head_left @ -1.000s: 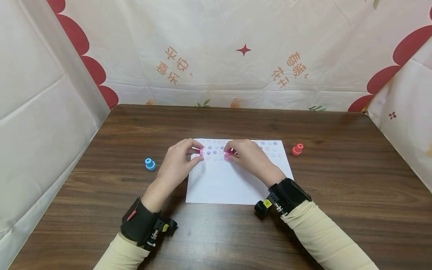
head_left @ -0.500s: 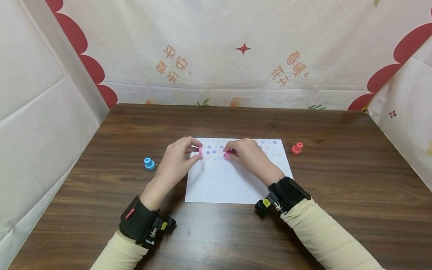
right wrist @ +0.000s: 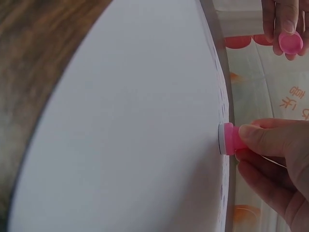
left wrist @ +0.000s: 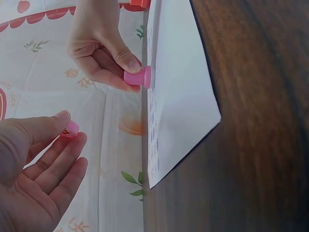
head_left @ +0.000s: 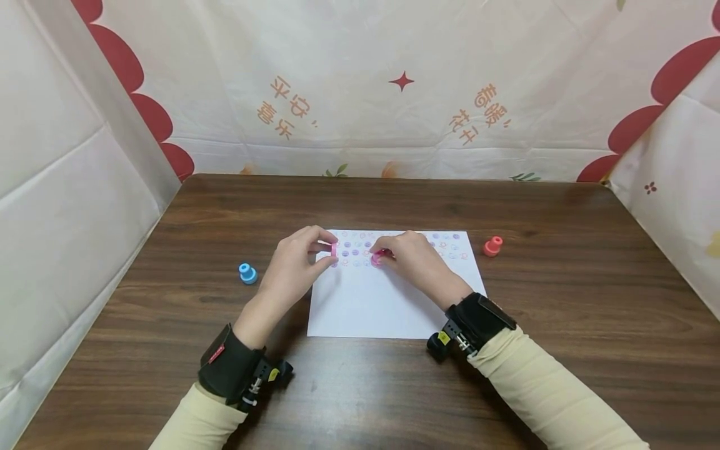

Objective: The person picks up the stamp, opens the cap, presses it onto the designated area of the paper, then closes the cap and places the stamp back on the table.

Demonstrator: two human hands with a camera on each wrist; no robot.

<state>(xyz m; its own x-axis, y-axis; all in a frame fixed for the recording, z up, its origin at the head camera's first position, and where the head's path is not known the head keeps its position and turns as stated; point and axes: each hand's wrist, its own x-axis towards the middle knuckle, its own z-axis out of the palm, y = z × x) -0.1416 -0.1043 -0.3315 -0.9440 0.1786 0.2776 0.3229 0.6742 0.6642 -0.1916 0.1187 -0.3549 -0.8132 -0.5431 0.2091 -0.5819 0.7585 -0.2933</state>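
My right hand (head_left: 415, 261) pinches a pink toy stamp (right wrist: 234, 138) by its handle. Its pale stamping face is down at the white sheet of paper (head_left: 365, 306), among the rows of small printed marks. Between the thumb and fingertips of my left hand (head_left: 295, 264) is a small round pink cap (right wrist: 291, 43), held above the sheet's left edge. In the right wrist view the hollow side of the cap shows. Purple, blue and reddish marks (head_left: 355, 252) fill several rows along the far part of the sheet; the right hand covers some of them.
A blue stamp (head_left: 247, 274) stands on the brown wooden table (head_left: 360, 387) left of the paper. To the right of the sheet is a red stamp (head_left: 492, 247). Pale printed cloth (head_left: 349, 81) hangs behind the table and at both sides.
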